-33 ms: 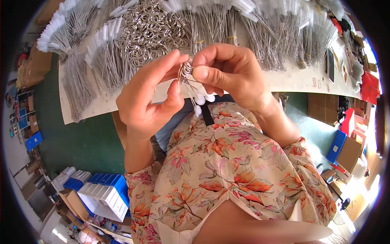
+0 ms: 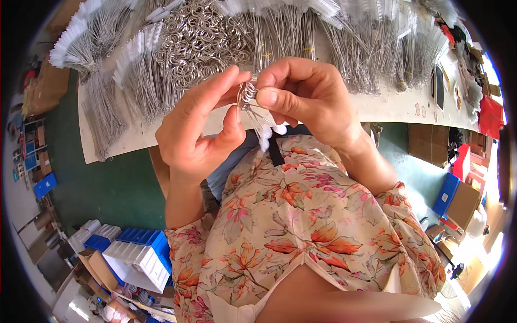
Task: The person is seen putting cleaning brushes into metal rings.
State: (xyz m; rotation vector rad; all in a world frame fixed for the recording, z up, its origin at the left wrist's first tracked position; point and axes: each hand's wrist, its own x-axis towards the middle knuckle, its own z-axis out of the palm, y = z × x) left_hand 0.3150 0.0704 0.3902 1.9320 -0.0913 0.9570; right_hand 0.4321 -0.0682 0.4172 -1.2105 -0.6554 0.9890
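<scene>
While the right hand (image 2: 312, 102) pinches a silver metal ring strung with wire loops (image 2: 247, 95) near twelve o'clock, the left hand (image 2: 191, 129) curves its parted thumb and fingers at the ring's nine o'clock, its grip unclear; thin white-tipped wire brushes (image 2: 264, 141) hang toward five; shiny silver metal rings (image 2: 200, 47) lie heaped at eleven.

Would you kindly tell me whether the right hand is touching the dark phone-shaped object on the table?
Apart: the head view plainly shows a strip of tabletop between the right hand and the dark phone-shaped object.
</scene>
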